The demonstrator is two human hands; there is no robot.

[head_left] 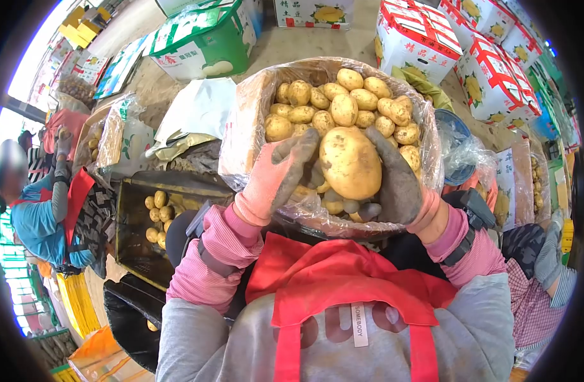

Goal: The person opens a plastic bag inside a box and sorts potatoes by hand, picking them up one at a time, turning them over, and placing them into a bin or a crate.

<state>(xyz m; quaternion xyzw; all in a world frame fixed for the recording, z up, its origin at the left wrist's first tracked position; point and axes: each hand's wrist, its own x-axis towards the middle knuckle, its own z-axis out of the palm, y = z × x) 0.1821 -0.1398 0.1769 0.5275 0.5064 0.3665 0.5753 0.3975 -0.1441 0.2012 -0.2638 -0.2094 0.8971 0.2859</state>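
A large potato (pixel 350 163) sits between the left hand (pixel 276 173) and the right hand (pixel 403 184), in front of the pile in the box. The left hand is curled, gripping it with the fingertips at its left edge; the right hand is bent around the opposite side, gripping it with the fingers along the skin. Both wear knitted gloves (salmon pink at the wrist, with dark, dirt-dulled grey over the fingers). The potato is a broad, pale yellow oval, its smooth skin marked with brown specks and a rough patch towards the top.

Beyond it, smaller potatoes (pixel 344 109), round to oblong and lightly spotted, fill a cardboard box (pixel 248 102) lined with clear, wrinkled plastic. To the left, a dark, grimy bin (pixel 136 219) with a worn edge holds a few more potatoes (pixel 164 213). Between bin and box lies a pale, creased sheet (pixel 199 108), and on the box's other side stands a round blue tub (pixel 454 127) with crumpled clear film (pixel 473 156) against it.
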